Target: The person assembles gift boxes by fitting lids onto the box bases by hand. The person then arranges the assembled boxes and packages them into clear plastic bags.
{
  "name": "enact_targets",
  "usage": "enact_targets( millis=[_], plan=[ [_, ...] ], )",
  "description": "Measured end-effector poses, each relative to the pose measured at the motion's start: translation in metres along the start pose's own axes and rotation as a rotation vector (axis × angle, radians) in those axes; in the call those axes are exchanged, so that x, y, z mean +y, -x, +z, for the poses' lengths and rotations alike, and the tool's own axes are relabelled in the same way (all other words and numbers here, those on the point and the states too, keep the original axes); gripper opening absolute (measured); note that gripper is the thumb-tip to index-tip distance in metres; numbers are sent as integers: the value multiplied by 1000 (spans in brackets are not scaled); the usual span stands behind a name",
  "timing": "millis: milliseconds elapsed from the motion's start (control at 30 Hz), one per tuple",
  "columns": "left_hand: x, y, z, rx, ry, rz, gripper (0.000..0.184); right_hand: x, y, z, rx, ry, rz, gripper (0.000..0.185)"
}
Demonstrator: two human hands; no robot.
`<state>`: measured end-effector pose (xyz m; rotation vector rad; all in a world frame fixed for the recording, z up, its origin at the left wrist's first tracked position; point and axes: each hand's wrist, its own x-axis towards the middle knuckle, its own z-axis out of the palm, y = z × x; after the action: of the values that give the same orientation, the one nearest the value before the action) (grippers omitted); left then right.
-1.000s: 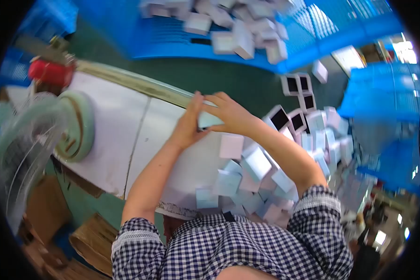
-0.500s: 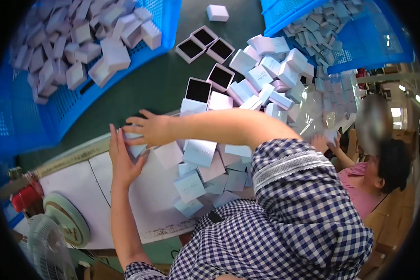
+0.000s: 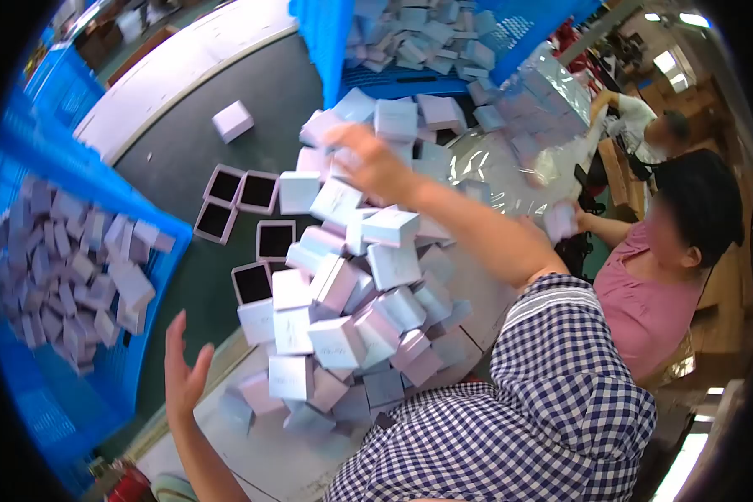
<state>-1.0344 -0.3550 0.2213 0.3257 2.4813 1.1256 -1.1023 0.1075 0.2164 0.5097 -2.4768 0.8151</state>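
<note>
My left hand (image 3: pixel 186 368) is raised near the table's edge, fingers spread and thumb apart, with nothing in it. Over the upper part of a heap of small white boxes (image 3: pixel 336 341) reaches my right hand (image 3: pixel 375 166), slightly blurred, its fingers bent and apart. I see nothing held in it, though whether its fingertips touch a box I cannot tell. Several open box halves with black insides (image 3: pixel 258 192) lie left of the heap. A single white box (image 3: pixel 233 121) sits farther back on the dark green surface.
A blue crate (image 3: pixel 163 251) of white boxes stands at the left, and another blue crate (image 3: pixel 330 58) with boxes at the back. Clear plastic wrap (image 3: pixel 485 159) lies right of the heap. A person in pink (image 3: pixel 653 293) holds a white item; another person (image 3: pixel 640 125) is behind.
My hands were together at a box by the table's edge. Now they are apart, the right one over the heap, the left one raised. The view has turned toward the right.
</note>
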Motion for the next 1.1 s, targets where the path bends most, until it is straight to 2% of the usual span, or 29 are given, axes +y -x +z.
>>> enact_targets(
  millis=[67, 100, 133, 200, 300, 333, 433, 467, 533, 567, 600, 633, 667, 700, 733, 767, 833, 900, 967, 1033, 1100],
  plan=[
    [36, -80, 26, 9, -43, 203, 67, 92, 27, -63, 119, 290, 276, 40],
    [38, -125, 39, 56, -213, 360, 68, 129, 33, -102, 20, 417, 429, 45],
    [39, -164, 52, 106, -271, 406, 71, 192, 60, -126, 58, 515, 541, 47],
    [45, -236, 71, 206, -353, 429, 78, 219, 76, -178, 63, 578, 834, 45],
    [36, -321, 79, 298, -496, 410, 89, 310, 109, -208, 65, 624, 868, 35],
    [31, -341, 80, 304, -608, 301, 96, 326, 111, -204, 58, 610, 878, 35],
    [16, -393, 84, 297, -753, 196, 104, 378, 114, -198, -139, 758, 806, 34],
    [1, -411, 87, 320, -726, 245, 105, 393, 116, -190, -197, 839, 784, 34],
    [-8, -439, 96, 283, -870, 250, 101, 397, 107, -177, -202, 777, 871, 36],
    [-13, -448, 100, 253, -943, 227, 100, 424, 128, -170, -140, 875, 742, 37],
    [-16, -454, 107, 313, -949, 273, 94, 459, 144, -162, -67, 948, 592, 39],
    [-19, -464, 111, 377, -958, 368, 87, 484, 157, -163, -243, 1125, 603, 39],
    [-12, -464, 110, 436, -996, 424, 79, 459, 144, -154, -34, 973, 725, 37],
    [-1, -461, 105, 466, -982, 458, 72, 472, 146, -153, -51, 929, 623, 38],
    [12, -457, 102, 443, -846, 454, 68, 444, 123, -151, -147, 801, 816, 40],
    [14, -460, 101, 381, -551, 394, 69, 441, 118, -145, -187, 860, 742, 43],
    [30, -458, 95, 344, -525, 309, 70, 413, 106, -139, -176, 905, 579, 43],
    [42, -447, 94, 393, -681, 304, 72, 370, 81, -141, -129, 862, 502, 46],
    [51, -433, 93, 354, -579, 291, 75, 349, 74, -156, -79, 706, 401, 45],
    [64, -410, 101, 254, -222, 318, 79, 326, 64, -169, -11, 677, 348, 41],
    [80, -386, 113, 45, -16, 348, 88, 265, 38, -170, 67, 50, 659, 36]
  ],
)
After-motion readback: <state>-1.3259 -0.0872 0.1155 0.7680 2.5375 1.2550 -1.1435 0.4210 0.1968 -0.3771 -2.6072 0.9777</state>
